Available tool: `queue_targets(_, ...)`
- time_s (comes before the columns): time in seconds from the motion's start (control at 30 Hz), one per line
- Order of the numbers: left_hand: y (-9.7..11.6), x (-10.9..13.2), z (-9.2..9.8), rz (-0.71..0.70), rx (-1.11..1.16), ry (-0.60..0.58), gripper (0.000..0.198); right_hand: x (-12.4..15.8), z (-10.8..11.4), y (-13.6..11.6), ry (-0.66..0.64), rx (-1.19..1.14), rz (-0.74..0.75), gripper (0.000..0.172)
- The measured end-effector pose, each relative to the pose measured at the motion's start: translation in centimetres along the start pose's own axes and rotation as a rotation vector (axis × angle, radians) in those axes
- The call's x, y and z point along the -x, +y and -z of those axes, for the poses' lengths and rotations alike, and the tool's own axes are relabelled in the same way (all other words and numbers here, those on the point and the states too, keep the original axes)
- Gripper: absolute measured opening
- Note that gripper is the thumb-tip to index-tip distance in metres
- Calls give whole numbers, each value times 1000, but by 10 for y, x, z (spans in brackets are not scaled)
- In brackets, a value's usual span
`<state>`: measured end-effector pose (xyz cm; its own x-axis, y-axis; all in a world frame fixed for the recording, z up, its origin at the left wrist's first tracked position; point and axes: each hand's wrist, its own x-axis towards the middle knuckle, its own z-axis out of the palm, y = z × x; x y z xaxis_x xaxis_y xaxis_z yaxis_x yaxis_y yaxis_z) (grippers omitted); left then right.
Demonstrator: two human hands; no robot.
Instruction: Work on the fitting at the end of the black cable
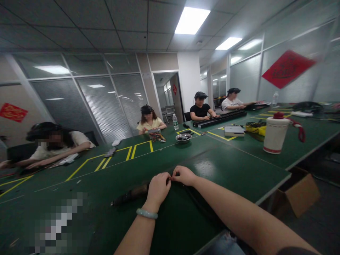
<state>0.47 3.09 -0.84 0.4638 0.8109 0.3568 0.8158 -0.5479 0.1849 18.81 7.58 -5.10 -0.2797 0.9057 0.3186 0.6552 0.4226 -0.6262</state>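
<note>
My left hand [158, 187], with a pale green bangle [147, 214] at its wrist, is closed in a pinch. Its fingertips meet those of my right hand [184, 175], which is pinched too, just above the green table. Something tiny seems to be between them, too small and shadowed to name. Beside my left hand lies a dark, pen-shaped tool [130, 196] with a metal tip, resembling an electric screwdriver. My hand partly covers its rear end. A dark cable [200, 202] curves along the tabletop under my right forearm.
Beyond my hands stands a metal bowl [183, 138] of small dark parts. A lidded white cup [275, 134] is at right, a water bottle [175, 122] further back. Several people sit around the green table [111, 180], marked with yellow tape. An open cardboard box [302, 194] sits below the right edge.
</note>
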Motion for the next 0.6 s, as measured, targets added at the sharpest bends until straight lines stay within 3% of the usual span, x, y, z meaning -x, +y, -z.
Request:
queue_targets(0.27,3,2,4,6,33,-40,19,2,8,0,-99,-23,39,20)
queue_targets(0.47,3,4,3,31,24,-47,16,13,12,-11,-67,-4,47,20)
queue_targets(0.6,1,6,0,49,48,-43,15,25,20,-20,-111,-12,85,18)
